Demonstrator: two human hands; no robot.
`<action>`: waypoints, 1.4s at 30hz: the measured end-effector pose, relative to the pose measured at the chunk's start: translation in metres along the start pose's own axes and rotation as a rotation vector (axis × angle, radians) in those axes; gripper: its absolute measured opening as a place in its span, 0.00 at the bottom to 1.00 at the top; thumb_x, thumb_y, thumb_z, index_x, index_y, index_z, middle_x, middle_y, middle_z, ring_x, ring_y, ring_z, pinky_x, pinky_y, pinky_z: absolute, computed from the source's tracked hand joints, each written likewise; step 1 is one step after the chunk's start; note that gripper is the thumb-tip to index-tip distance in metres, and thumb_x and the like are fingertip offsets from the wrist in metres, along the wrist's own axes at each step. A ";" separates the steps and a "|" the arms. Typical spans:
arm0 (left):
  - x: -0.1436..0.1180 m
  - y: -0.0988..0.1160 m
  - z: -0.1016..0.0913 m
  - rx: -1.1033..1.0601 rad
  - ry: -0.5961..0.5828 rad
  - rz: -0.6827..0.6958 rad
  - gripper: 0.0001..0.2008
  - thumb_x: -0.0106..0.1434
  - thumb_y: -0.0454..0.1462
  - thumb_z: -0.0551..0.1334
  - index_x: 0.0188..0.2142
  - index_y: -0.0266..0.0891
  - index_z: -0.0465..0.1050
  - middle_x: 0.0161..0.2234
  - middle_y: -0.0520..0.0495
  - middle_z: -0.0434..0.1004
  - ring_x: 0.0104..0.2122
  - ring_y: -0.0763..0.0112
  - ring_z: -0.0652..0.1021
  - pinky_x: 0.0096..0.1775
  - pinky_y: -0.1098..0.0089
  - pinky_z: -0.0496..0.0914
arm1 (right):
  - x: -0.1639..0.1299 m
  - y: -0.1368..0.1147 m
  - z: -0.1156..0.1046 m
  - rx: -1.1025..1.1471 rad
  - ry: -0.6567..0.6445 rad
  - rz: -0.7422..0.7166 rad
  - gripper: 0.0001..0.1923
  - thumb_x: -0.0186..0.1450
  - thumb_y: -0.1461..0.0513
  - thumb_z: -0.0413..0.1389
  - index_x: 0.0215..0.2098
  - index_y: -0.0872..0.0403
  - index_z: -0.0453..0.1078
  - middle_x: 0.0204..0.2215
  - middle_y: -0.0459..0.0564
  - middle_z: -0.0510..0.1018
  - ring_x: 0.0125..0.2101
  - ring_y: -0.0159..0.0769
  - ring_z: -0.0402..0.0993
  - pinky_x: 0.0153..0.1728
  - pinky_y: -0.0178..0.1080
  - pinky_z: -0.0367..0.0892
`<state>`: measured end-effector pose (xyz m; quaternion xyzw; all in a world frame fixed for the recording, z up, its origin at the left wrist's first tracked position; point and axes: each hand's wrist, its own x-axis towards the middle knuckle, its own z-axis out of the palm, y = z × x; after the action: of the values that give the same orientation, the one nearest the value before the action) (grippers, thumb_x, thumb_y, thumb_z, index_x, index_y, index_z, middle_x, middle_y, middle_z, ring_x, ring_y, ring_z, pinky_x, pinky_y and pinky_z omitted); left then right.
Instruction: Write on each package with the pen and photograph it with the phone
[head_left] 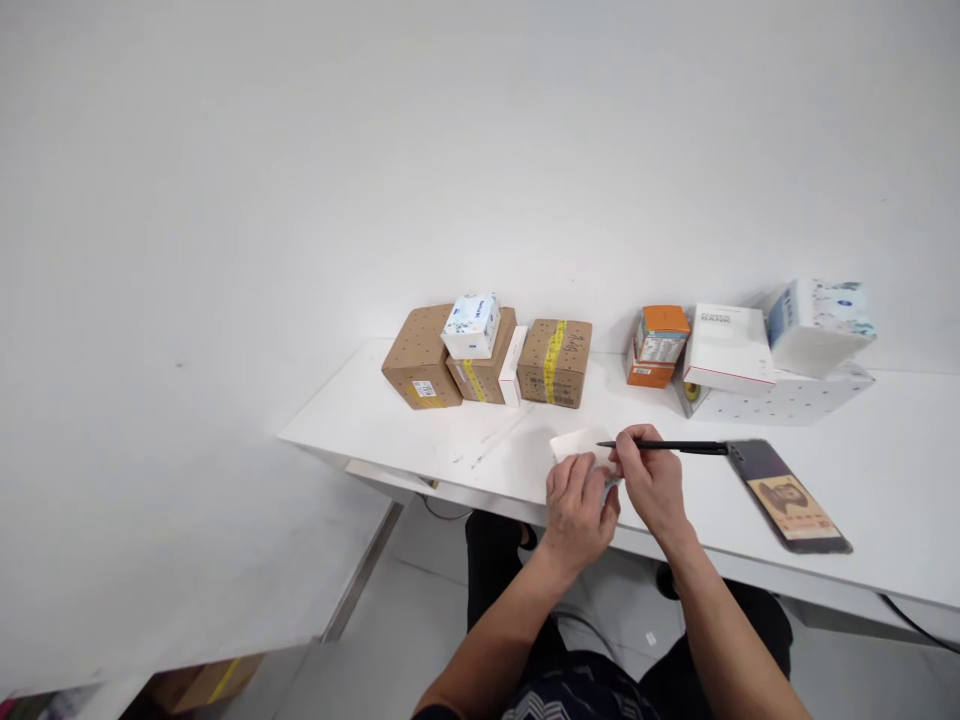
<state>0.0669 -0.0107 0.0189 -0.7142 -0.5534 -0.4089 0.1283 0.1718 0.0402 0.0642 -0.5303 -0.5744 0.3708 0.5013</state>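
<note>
At the near edge of the table (885, 440), both hands sit side by side over a small white box (574, 443). Right hand (654, 482): fingers pinched around a thin black pen (667, 446), held roughly level, one end over the small white box, other end reaching right to the top corner of a dark phone (789, 496). Left hand (577, 510): back of hand up, fingers curled loosely down onto the near part of the small white box, covering most of it; whether it actually grips the box can't be told. The two hands touch or nearly touch at the knuckles. Phone lies flat, just right of the right hand, screen lit with an orange-brown picture. Back row along the wall, well apart from the hands: left group of three brown cardboard boxes (556, 362), two with yellow tape, one with a barcode label; a blue-and-white tissue pack (471, 325) sits on top of the left two, a thin white box wedged between second and third. Right group: orange carton (660, 335) stacked on another orange box, white box with a red edge (729, 348) beside it, leaning on a white dotted box (795, 397), with a second tissue pack (819, 322) tilted on top. Faint pen marks on the table left of the hands.
</note>
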 end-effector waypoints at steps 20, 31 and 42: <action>0.003 -0.003 0.000 0.008 0.010 0.025 0.13 0.64 0.37 0.55 0.45 0.35 0.71 0.45 0.37 0.76 0.46 0.57 0.74 0.49 0.58 0.66 | 0.005 -0.007 0.003 -0.276 -0.091 -0.131 0.11 0.65 0.54 0.47 0.29 0.50 0.62 0.15 0.41 0.68 0.16 0.32 0.65 0.21 0.34 0.59; 0.003 -0.002 0.001 0.001 -0.010 0.012 0.12 0.64 0.37 0.55 0.45 0.36 0.71 0.46 0.38 0.75 0.46 0.57 0.73 0.49 0.59 0.65 | 0.004 -0.004 0.001 -0.220 -0.090 -0.101 0.11 0.65 0.54 0.48 0.29 0.50 0.62 0.17 0.42 0.70 0.17 0.33 0.67 0.21 0.34 0.61; 0.001 -0.002 0.002 0.009 0.002 0.002 0.11 0.63 0.37 0.57 0.44 0.36 0.71 0.46 0.39 0.75 0.47 0.57 0.72 0.50 0.59 0.64 | 0.000 0.004 -0.005 -0.069 -0.042 -0.060 0.11 0.65 0.53 0.50 0.31 0.51 0.63 0.21 0.43 0.74 0.20 0.32 0.70 0.24 0.34 0.65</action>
<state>0.0659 -0.0079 0.0180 -0.7138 -0.5544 -0.4070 0.1323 0.1774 0.0406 0.0614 -0.5221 -0.6127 0.3467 0.4815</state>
